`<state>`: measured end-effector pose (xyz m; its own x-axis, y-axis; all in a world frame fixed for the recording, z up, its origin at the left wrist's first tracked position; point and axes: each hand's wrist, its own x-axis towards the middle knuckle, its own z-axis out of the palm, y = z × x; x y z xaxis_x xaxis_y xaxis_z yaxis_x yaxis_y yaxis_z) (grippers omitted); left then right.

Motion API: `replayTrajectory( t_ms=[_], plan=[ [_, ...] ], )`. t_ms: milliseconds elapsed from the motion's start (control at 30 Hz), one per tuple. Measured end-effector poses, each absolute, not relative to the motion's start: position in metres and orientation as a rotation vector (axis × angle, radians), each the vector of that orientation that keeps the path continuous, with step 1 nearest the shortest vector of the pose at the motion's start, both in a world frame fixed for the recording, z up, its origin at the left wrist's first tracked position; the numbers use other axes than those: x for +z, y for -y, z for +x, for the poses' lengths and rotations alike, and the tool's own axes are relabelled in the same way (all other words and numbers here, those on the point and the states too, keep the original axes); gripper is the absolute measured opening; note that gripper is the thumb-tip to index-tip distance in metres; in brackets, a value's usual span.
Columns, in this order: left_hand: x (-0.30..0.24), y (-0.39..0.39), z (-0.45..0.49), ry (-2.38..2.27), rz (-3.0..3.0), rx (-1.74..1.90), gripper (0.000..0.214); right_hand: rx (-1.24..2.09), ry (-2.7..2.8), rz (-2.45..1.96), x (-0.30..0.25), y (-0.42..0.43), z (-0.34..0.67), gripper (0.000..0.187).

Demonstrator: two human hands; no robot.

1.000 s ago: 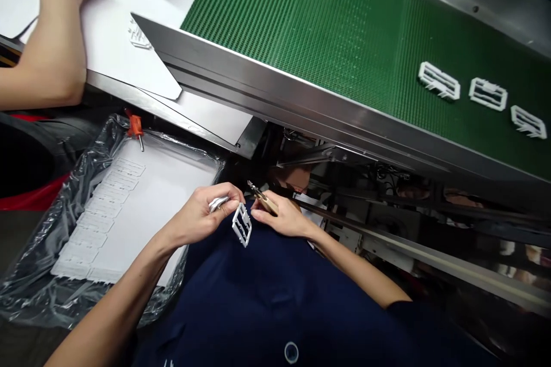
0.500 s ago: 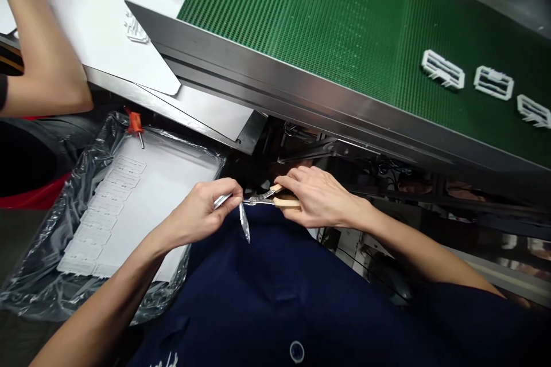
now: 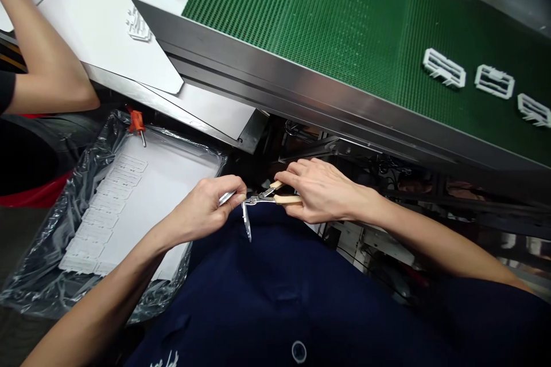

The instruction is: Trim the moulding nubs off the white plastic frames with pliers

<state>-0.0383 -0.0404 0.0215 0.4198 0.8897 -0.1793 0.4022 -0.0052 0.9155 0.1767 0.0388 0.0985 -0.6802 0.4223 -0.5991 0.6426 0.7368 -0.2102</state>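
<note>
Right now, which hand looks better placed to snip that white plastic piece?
Probably the right hand: it holds the wood-handled nippers, with their metal tips at the white plastic piece. The left hand is occupied gripping that piece.

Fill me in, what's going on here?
A person's left hand holds a white plastic part while the right hand holds wood-handled cutters at its edge. Three more parts lie on a green conveyor, and a co-worker's arm reaches in at left.
</note>
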Motion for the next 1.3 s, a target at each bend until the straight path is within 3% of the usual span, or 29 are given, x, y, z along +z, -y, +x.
replayTrajectory(
  t_ms=[800,1300],
  plan=[
    [0.024,0.040,-0.035,-1.162,1.625,0.555,0.016,-0.537,-2.419,0.740,0.102,-0.045,0.174,0.035],
    [0.011,0.047,-0.026,-1.142,1.506,0.554,0.016,-0.612,-2.407,0.701,0.097,-0.053,0.170,0.016]
  ],
)
